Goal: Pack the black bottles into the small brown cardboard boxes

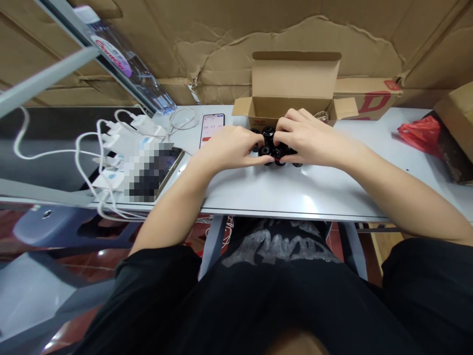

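The left hand (236, 145) and right hand (306, 135) curl from either side about a cluster of glossy black cylinders (268, 132); whether either is clamped on one I cannot tell. Just beyond them stands an open cardboard box (295, 74); beside the left hand lies a lit phone (212, 123); well right of the right, a red plastic bag (421, 135).

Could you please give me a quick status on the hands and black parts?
Left hand and right hand at the black parts, exact grip unclear. Parts clustered on table. Open box close behind, phone beside left hand.
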A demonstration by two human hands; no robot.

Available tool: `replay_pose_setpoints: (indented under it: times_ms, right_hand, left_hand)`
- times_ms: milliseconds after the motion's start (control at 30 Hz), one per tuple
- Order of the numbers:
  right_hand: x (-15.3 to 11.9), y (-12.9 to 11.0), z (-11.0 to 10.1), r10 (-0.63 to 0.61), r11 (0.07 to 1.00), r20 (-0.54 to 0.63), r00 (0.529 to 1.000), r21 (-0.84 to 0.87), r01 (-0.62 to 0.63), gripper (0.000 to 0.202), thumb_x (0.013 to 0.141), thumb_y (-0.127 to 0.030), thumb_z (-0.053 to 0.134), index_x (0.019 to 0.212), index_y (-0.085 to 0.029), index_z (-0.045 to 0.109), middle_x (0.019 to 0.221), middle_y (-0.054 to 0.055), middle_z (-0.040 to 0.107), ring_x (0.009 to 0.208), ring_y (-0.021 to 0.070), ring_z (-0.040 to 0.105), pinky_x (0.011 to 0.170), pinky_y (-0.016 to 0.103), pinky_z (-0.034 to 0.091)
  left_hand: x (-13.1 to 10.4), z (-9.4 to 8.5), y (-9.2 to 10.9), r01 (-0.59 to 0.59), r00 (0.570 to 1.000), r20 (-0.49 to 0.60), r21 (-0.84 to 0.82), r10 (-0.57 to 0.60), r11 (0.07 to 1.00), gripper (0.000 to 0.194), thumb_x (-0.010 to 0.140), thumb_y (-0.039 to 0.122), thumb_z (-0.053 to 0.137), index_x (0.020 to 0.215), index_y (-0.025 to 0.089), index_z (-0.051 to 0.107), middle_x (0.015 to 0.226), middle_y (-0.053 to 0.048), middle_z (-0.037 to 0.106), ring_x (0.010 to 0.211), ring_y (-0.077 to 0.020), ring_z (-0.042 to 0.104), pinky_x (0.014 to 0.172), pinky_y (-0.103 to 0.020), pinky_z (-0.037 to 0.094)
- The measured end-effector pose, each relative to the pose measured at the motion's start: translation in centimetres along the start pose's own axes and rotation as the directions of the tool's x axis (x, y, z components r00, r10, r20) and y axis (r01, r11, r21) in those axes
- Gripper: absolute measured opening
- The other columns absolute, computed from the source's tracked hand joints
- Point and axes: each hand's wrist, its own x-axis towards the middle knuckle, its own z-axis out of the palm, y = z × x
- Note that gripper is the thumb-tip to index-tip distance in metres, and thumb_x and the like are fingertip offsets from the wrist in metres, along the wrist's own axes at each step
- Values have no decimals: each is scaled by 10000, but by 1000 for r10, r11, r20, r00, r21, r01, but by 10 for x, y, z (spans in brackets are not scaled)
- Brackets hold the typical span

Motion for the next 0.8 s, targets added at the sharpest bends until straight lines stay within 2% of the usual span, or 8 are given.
replay_pose_setpoints:
  times_ms: [133,233,300,367,467,600,700,800]
  right_hand:
    - [0,0,-1,53,999,12,999,-7,-53,308,1254,-477,800,1440,-251,894,1303,172,782,1358,470,630,1125,599,538]
    - [0,1,2,96,995,6,995,-15,-96,378,1227,-475,824,1526,-252,880,1368,190,799,1391,500,639,1159,635,536]
    - [-1,3,5,120,993,-3,993,-16,-120,417,1222,-502,833,1558,-257,871,1413,199,802,1414,512,642,1183,650,536]
    - [-2,6,4,143,990,6,990,3,-143,455,1223,-557,847,1564,-257,863,1459,203,799,1438,516,652,1214,657,535]
    - [-5,10,-8,168,983,39,985,62,-170,594,1186,-665,897,1629,-276,822,1543,194,796,1473,518,674,1260,668,545]
    - [-14,18,-43,230,972,67,971,35,-233,844,1074,-793,973,1725,-294,776,1643,214,802,1562,566,654,1341,713,539]
    - [-26,31,-65,318,947,237,918,-29,-320,1040,1034,-781,954,1853,-195,693,1744,286,770,1623,630,643,1373,771,533]
    - [-38,48,-69,324,941,332,886,-17,-338,1125,989,-891,907,1918,-313,642,1727,207,823,1582,621,698,1318,779,580]
  left_hand:
    - [-1,3,2,46,999,-5,19,-46,999,408,1109,688,823,1124,282,855,930,-88,826,957,-327,790,917,-438,585]
    - [0,3,-2,13,997,-82,-16,-15,1000,444,1117,683,851,1367,315,852,1234,-137,881,1223,-388,824,1126,-543,644]
    - [2,4,-8,-34,988,-151,-9,32,999,631,1060,744,927,1531,337,818,1527,-204,841,1488,-468,762,1314,-668,603]
    - [6,8,-19,-73,981,-182,9,73,997,870,982,828,991,1672,349,763,1783,-252,732,1699,-535,634,1465,-772,491]
    - [13,17,-39,-117,982,-149,-3,115,993,1092,924,944,988,1802,372,683,1986,-235,606,1857,-554,499,1575,-830,357]
    - [22,32,-61,-171,979,-119,-60,163,983,1280,903,1074,900,1904,335,598,2036,-238,568,1932,-543,455,1628,-811,294]
    - [28,40,-69,-186,975,-138,-90,173,978,1388,868,1145,851,1923,284,580,1925,-263,663,1823,-547,583,1604,-800,351]
    - [30,45,-70,-196,972,-148,-90,181,977,1411,835,1164,855,1904,275,611,1775,-257,745,1688,-541,665,1551,-795,423]
